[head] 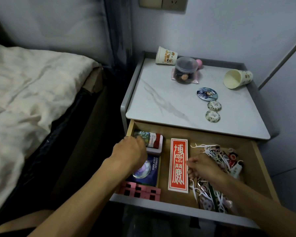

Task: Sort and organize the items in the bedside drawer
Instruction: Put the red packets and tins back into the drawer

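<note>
The wooden bedside drawer (256, 161) stands pulled out. At its left, my left hand (129, 152) pinches a shiny round badge (141, 135) above a red and white box (155, 140). Below lie a dark blue card pack (151, 171) with another shiny badge (142, 170) on it and pink blocks (140, 191). A long red card with white characters (178, 165) lies in the middle. My right hand (202, 166), fingers curled, rests in a heap of white floss picks and small stickers (215, 177); what it holds is hidden.
On the marble-look nightstand top (161, 100) lie two tipped paper cups (166, 56) (237, 78), a clear lidded jar (185, 70) on a pink pad, and three round badges (207, 94). A bed with a pale quilt (32, 93) fills the left.
</note>
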Demonstrator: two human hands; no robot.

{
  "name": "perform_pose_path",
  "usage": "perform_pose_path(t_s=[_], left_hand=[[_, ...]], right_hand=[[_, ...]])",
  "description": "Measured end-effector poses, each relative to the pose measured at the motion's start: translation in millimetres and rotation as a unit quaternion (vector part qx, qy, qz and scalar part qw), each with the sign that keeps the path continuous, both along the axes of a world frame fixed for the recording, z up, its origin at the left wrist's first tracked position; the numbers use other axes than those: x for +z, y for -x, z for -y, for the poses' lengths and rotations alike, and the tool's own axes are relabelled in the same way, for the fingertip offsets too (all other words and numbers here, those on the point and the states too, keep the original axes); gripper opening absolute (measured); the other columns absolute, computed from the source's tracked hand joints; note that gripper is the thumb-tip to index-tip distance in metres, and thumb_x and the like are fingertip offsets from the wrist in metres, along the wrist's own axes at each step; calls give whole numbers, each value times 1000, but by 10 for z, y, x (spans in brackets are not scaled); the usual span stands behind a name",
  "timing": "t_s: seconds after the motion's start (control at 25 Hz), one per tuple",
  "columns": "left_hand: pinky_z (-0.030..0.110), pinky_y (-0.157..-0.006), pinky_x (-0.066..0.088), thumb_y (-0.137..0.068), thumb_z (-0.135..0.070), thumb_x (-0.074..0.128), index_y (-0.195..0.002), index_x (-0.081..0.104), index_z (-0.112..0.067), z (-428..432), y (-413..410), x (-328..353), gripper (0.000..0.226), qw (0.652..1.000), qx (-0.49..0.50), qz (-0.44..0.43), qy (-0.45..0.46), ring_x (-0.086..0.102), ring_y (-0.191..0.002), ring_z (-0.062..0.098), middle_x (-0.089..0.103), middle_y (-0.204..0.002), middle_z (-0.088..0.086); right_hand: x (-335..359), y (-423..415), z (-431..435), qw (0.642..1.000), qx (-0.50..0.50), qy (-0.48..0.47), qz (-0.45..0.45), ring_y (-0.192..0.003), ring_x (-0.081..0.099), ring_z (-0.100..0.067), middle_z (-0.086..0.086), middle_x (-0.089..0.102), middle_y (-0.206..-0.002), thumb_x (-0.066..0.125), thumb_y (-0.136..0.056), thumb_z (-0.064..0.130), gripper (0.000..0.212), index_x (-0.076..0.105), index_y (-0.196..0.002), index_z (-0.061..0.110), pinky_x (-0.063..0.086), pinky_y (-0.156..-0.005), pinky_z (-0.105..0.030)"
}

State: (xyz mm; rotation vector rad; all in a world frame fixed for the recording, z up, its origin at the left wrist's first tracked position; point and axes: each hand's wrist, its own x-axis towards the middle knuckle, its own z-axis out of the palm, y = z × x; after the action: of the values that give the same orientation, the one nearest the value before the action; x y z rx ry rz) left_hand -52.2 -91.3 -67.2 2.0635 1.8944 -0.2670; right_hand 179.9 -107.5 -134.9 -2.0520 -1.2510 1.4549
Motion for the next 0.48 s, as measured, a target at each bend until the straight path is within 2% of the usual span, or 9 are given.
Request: perform_pose_path(t_s=[0.08, 0.2, 0.32, 0.4, 0.48], left_hand=[[37, -81, 43, -98, -19, 41, -125, 48, -10, -11, -10, 4, 30, 1000, -14, -4, 12, 56, -110, 33, 57, -124, 18], [38, -82, 43, -98, -21, 41, -126, 48, -10, -25, -45, 39, 31, 999, -28, -29, 16, 55, -111, 32, 56, -125, 16], [39, -85, 43, -99, -23, 40, -129, 45, -10, -22, -70, 70, 33, 998, -44, -52, 8, 53, -114, 33, 55, -127, 15], [39, -86, 43, -100, -24, 40, -130, 44, -10, -17, -83, 58, 33, 997, -52, -63, 4, 54, -114, 33, 55, -127, 15], [39, -85, 44, -100, -25, 40, -130, 44, -11, -14, -88, 52, 33, 996, -56, -74, -8, 55, -113, 32, 56, -127, 14]], right_hand=[[-101, 45, -114, 1000, -8, 9, 10, -57, 65, -18, -14, 68, -72, 55, -98, 6, 16, 66, -97, -6, 56, -56, -25], [-203, 181, -201, 1000, -20, 23, 3, -57, 64, -21, -17, 65, -72, 57, -96, 4, 16, 62, -104, -10, 56, -51, -24], [-231, 268, -216, 999, -27, -4, 19, -58, 65, -22, -17, 67, -73, 61, -94, 4, 5, 57, -97, 2, 59, -56, -29], [-259, 261, -209, 999, -12, -30, 42, -58, 66, -22, -16, 68, -72, 63, -93, 5, 8, 55, -91, 7, 60, -61, -33], [-248, 264, -195, 997, 11, -56, 58, -57, 67, -20, -13, 69, -71, 64, -92, 8, 9, 57, -88, 9, 60, -61, -32]])
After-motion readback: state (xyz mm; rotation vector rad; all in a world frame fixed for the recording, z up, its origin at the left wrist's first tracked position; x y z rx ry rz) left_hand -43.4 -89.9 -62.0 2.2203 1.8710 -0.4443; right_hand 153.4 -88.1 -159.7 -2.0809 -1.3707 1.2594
